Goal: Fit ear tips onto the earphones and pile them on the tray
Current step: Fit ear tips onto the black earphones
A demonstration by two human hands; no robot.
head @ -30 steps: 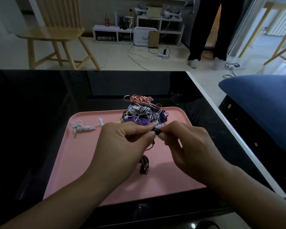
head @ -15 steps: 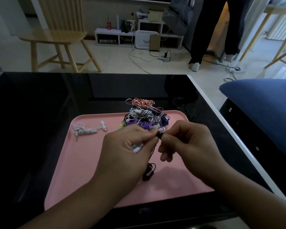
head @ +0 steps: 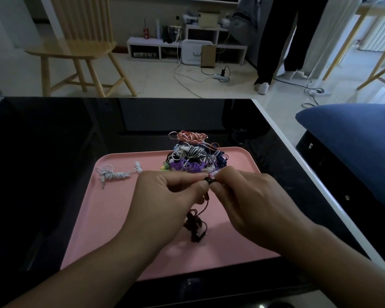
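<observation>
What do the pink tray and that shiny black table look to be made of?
The pink tray looks like moulded plastic with a matte finish: even colour, rounded corners, a raised rim, only soft sheen. The black table is glossy and mirror-like, showing reflections of the room; that suggests glass or polished lacquer, though which one cannot be told. Its right edge is a white band.

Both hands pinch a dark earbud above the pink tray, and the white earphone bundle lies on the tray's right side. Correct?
Not quite. The head view shows the white earphone bundle on the left side of the pink tray. The left hand and right hand do pinch the dark earbud.
</observation>
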